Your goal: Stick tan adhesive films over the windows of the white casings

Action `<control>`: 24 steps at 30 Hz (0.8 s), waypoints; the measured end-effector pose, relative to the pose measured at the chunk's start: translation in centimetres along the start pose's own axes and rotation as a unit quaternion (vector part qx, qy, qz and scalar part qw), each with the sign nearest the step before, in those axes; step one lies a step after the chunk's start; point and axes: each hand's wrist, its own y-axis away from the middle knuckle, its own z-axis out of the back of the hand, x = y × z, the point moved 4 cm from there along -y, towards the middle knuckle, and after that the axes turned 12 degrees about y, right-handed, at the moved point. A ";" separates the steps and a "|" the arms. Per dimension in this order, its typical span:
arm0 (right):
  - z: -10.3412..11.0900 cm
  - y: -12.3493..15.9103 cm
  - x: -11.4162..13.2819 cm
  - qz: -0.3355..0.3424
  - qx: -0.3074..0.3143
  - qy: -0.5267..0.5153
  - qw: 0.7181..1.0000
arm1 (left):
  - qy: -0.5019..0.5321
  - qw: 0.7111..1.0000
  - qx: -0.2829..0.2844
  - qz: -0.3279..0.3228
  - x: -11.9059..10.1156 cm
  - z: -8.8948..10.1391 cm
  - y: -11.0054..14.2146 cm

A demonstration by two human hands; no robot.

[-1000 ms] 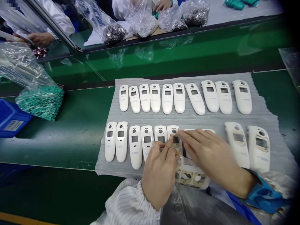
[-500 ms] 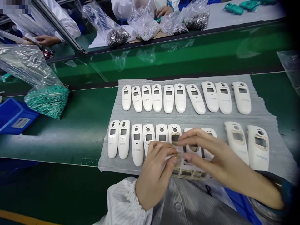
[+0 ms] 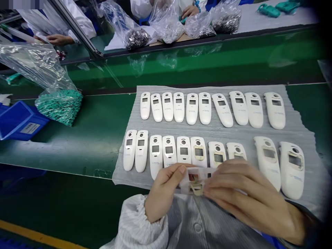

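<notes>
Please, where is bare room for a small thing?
Bare: glossy green tabletop between the clear bag of teal parts and the grey foam sheet; also that sheet's narrow strip between two rows of white plastic casings. Crowded: the near row around the left hand, right hand and translucent sticker sheet.

Even light is brightening the grey foam sheet (image 3: 166,128). Left of it, the green tabletop (image 3: 77,152) is showing a pale sheen and the clear bag (image 3: 49,69) is glinting. Near the sheet's front edge, the right hand (image 3: 246,193) is blurring; right of the sheet, blackness is swallowing the view.
</notes>
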 end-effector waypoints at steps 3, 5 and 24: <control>0.6 -0.6 -0.4 -0.075 0.019 -0.103 0.992 | -0.088 0.996 -0.011 -0.007 -0.3 0.8 0.4; 0.3 -1.5 -1.8 -0.179 0.038 -0.153 0.971 | -0.178 0.984 0.010 -0.020 -0.5 1.1 1.0; -7.1 -5.1 -9.1 -0.324 0.236 -0.180 0.898 | -0.427 0.887 0.024 -0.173 0.3 1.2 2.4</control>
